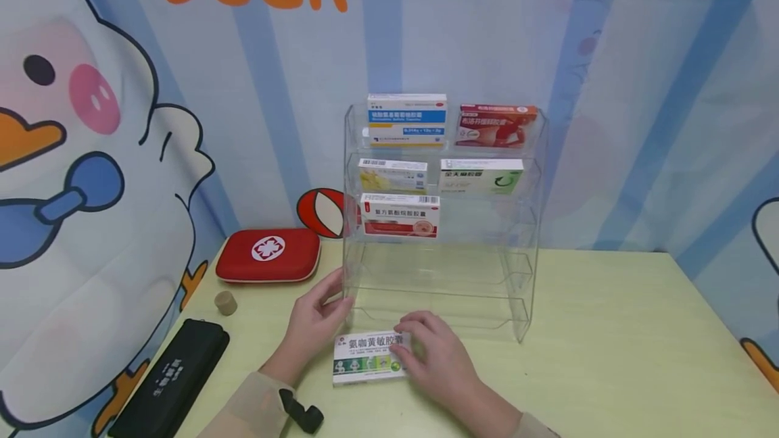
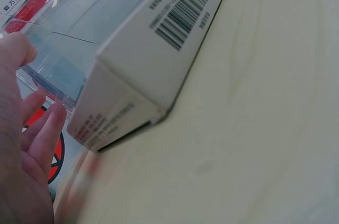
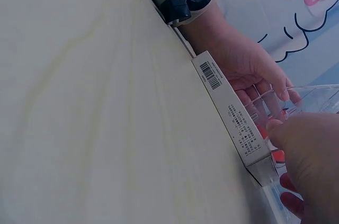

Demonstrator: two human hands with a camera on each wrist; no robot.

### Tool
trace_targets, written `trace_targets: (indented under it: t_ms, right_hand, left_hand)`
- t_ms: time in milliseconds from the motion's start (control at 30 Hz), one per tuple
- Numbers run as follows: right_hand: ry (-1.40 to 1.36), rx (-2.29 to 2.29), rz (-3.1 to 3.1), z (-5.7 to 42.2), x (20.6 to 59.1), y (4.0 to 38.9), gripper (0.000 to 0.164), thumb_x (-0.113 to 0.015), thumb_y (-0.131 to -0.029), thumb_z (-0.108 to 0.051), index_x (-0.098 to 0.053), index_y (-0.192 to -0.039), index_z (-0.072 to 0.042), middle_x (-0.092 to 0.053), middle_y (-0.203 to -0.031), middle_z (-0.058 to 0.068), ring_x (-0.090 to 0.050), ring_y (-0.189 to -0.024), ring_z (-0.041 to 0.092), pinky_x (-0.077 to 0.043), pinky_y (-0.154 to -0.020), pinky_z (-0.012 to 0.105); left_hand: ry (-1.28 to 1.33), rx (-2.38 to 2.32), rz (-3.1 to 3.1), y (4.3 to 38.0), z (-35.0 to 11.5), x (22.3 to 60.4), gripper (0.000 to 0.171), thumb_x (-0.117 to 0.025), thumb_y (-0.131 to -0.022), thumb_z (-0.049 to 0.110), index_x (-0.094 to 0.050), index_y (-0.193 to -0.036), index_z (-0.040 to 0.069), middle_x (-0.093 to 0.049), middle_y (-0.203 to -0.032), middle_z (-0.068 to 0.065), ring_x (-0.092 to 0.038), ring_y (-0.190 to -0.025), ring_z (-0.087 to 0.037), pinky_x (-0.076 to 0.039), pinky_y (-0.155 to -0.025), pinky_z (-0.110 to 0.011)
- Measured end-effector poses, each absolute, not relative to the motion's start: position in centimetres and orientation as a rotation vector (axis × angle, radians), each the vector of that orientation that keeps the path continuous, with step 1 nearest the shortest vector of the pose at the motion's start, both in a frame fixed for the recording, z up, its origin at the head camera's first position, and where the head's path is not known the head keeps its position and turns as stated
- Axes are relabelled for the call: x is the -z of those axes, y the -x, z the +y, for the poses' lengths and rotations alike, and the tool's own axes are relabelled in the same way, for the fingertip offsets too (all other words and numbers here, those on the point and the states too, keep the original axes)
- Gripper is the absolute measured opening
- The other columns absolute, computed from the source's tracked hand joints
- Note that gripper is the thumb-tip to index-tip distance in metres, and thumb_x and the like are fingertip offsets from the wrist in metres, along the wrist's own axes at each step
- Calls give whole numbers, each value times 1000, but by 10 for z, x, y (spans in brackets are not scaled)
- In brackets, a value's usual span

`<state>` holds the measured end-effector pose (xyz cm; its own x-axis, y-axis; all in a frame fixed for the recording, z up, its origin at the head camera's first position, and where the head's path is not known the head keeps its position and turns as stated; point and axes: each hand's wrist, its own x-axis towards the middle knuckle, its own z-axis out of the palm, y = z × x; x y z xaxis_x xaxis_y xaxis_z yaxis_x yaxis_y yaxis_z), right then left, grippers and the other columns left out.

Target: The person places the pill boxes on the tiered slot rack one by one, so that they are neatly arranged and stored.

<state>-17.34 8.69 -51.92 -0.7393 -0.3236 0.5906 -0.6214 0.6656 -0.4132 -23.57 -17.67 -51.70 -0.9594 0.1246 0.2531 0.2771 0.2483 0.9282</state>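
Note:
A white medicine box (image 1: 370,378) with a green picture band lies on the table in front of a clear tiered rack (image 1: 426,299). My right hand (image 1: 441,363) pinches its right end, thumb on the printed face and fingers at the upper edge. At the rack's lower left side, my left hand (image 1: 313,320) holds the side panel, with thumb and fingers on either side of its edge. The left wrist view shows the box's barcode side (image 2: 183,15) close up; the right wrist view shows its long printed edge (image 3: 233,113) beside my right thumb.
Several medicine boxes stand on the upper tiers, among them a red box (image 1: 498,127) and a red-and-white box (image 1: 400,216). To the left are a red first-aid case (image 1: 268,269), a small cork-like cylinder (image 1: 226,303) and a black case (image 1: 173,377). A cartoon curtain hangs behind.

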Motion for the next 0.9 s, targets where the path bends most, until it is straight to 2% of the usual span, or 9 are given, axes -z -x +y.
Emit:
trace_targets:
  t_ms: [300, 533, 733, 900]
  right_hand:
    - [-717, -894, -2582, 95, 515, 164, 39, -94, -88, -29, -77, -121, -17, -72, -130, 0, -72, -121, 19, -65, -106, 40]
    - [-706, -873, -2756, 102, 515, 156, 41, -83, -98, -37, -75, -135, -19, -73, -144, -1, -69, -135, 22, -60, -116, 50]
    - [-771, -858, -2803, 104, 512, 155, 39, -78, -102, -39, -73, -137, -20, -74, -137, -3, -68, -131, 18, -60, -116, 45]
    - [-810, -864, -2789, 105, 510, 156, 40, -78, -102, -39, -73, -137, -20, -74, -136, -4, -68, -130, 18, -61, -114, 46]
  left_hand:
    - [389, 1802, -2371, 237, -176, 518, 61, -77, -104, 14, -58, -160, 25, -62, -163, -4, -64, -148, -30, -61, -109, -28]
    - [415, 1786, -2354, 239, -177, 521, 61, -77, -103, 11, -57, -160, 21, -63, -162, -9, -64, -147, -34, -61, -109, -29]
    - [412, 1795, -2348, 239, -177, 522, 61, -77, -103, 10, -58, -160, 21, -64, -161, -8, -65, -146, -33, -61, -107, -23]
    - [406, 1800, -2353, 239, -177, 521, 61, -77, -103, 9, -58, -160, 20, -63, -161, -8, -65, -146, -34, -61, -107, -25]
